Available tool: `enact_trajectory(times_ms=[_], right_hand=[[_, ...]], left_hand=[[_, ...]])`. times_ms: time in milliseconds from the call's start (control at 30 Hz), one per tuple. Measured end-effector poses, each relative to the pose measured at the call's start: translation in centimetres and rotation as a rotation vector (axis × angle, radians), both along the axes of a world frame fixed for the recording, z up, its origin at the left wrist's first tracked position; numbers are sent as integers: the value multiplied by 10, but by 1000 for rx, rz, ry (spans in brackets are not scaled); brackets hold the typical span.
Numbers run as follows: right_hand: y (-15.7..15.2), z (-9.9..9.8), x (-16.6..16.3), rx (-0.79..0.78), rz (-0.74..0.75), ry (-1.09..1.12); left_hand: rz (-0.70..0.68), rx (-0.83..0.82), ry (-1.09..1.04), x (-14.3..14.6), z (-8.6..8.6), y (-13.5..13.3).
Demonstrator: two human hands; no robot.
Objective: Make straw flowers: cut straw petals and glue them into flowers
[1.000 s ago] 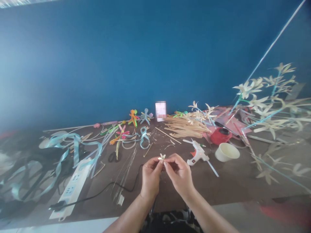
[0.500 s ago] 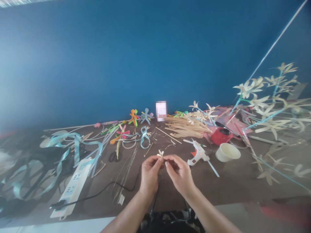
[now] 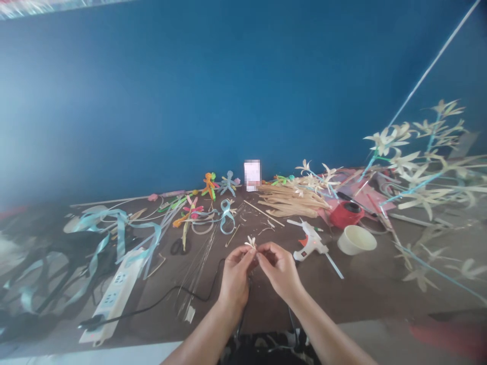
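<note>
My left hand and my right hand meet over the brown table, fingertips pinched together. Between them they hold a small cream straw flower, its petals sticking up above the fingers. A white glue gun lies just right of my right hand. Black scissors lie to the left of my left hand.
A white power strip with a black cable lies at front left beside pale blue ribbons. Behind are straw strips, a red pot, a cream cup, small pipe-cleaner figures, and flowered stems at right.
Both hands have shifted slightly away from me, still pinching the small flower; the fingers have worked a little around it.
</note>
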State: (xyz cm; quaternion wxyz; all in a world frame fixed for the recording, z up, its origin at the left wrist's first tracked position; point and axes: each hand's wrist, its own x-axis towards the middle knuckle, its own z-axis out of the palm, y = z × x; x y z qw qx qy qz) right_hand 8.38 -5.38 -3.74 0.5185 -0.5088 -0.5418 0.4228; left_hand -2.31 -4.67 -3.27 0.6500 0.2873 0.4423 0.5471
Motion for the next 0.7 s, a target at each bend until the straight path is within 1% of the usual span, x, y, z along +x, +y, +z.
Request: enact_trajectory(times_ms=[133, 233, 367, 500, 600, 633, 700], right_hand=[[0, 2, 2, -32, 25, 70], [-1, 3, 4, -83, 45, 136], [-2, 2, 5, -186, 82, 257], [-2, 0, 4, -231, 85, 332], [-1, -3, 5, -256, 72, 343], [-1, -3, 5, -260, 67, 339], [-1, -5, 6, -260, 59, 341]], left_hand=[[-69, 17, -13, -5, 0, -1], [-136, 31, 21, -9, 1, 0], [-238, 94, 62, -15, 7, 3], [-310, 156, 126, -19, 11, 7], [-324, 181, 160, -21, 10, 8], [-310, 173, 167, -22, 9, 9], [-237, 131, 189, -25, 4, 11]])
